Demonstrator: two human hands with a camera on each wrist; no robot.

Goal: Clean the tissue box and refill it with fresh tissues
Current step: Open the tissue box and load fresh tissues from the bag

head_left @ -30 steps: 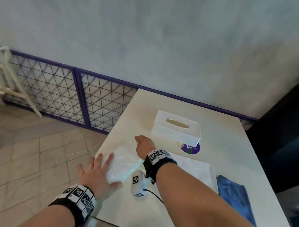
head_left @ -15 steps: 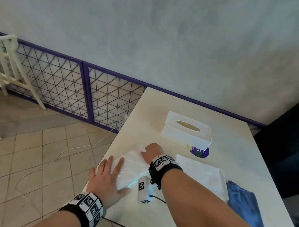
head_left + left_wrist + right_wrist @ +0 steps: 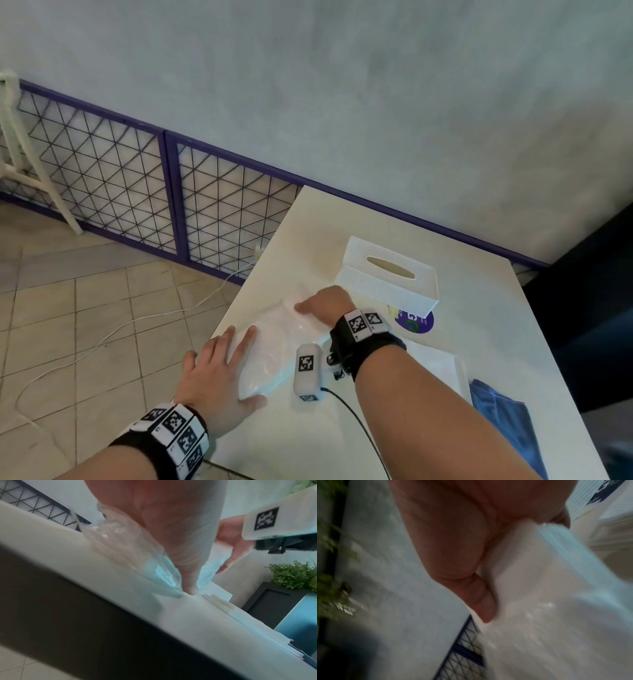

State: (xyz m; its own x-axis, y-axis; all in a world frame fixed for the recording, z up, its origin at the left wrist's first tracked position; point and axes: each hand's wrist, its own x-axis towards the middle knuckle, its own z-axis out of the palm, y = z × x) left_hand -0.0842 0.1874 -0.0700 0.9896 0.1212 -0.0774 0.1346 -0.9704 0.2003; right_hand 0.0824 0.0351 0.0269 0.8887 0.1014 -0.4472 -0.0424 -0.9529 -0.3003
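Observation:
A white tissue box [image 3: 387, 274] with an oval slot stands at the back of the white table [image 3: 342, 438]. In front of it lies a clear plastic pack of tissues [image 3: 274, 346]. My left hand [image 3: 219, 371] presses flat on the pack's near end, fingers straight; its thumb [image 3: 188, 585] pins the wrapper [image 3: 130, 550]. My right hand [image 3: 325, 303] grips the pack's far end with curled fingers. In the right wrist view the thumb [image 3: 481, 601] lies against the pack [image 3: 547, 601]. A loose stack of white tissues [image 3: 442, 363] lies to the right.
A blue cloth [image 3: 503, 425] lies at the table's right front. A purple sticker [image 3: 419, 323] shows beside the box. A purple-framed wire fence [image 3: 171, 192] runs along the wall, and a white cable [image 3: 102, 342] trails on the tiled floor left of the table.
The head view has swung a little. Both hands stay on the tissue pack, the right hand shifted slightly along its far end.

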